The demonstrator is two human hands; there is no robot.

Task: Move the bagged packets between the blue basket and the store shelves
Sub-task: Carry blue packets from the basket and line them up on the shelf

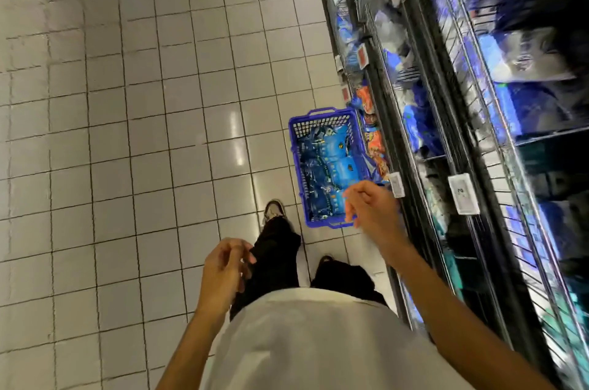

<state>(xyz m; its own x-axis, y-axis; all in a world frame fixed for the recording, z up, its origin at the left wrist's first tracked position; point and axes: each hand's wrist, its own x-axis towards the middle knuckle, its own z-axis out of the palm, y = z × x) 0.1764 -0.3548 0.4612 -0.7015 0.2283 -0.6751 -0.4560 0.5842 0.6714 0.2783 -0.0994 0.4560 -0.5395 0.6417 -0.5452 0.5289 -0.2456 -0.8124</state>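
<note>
Packets point(331, 166) in blue bags fill the blue basket point(294, 147) on the tiled floor point(127, 134), its long axis running along the foot of the shelves point(446, 102). The right hand point(371, 206) hovers over its near end, fingers loosely curled and holding nothing. The left hand point(224, 268), also idle, hangs farther back.

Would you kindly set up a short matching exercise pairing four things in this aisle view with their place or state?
Things:
1. blue basket
2. blue packets
3. left hand
4. right hand

Places or states:
A. lying inside the basket
B. empty, above the basket's near end
C. on the tiled floor beside the shelves
D. empty, fingers loosely curled, over the dark trousers

Pairs: 1-C, 2-A, 3-D, 4-B
</note>
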